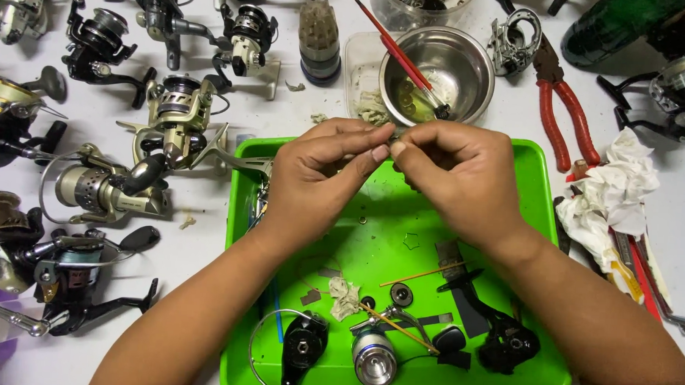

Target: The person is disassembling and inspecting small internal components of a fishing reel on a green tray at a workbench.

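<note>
Figure. Left to right: some eight assembled metal-and-black spinning fishing reels [174, 118] lay on the white tabletop [204, 233] left of the bright green plastic tray [539, 222]; a ninth lay at the far right edge.

The left hand [312, 180] and right hand [457, 177] met above the tray's far rim. Each was pinched nearly closed, thumb against forefinger, on one small dark part [390, 143], too small to identify with certainty. The part thus sat between the fingertips, just in front of the round stainless-steel bowl [468, 68].

Such a pinch would be best kept over the tray, so that a dropped piece lands inside it.

The bowl held one red-handled brush [397, 54]. Right of the bowl lay one pair of red-handled pliers [562, 109] and one crumpled white tissue [612, 187]. In the tray lay one silver spool [373, 358], two black reel bodies, and two thin wooden sticks.
</note>
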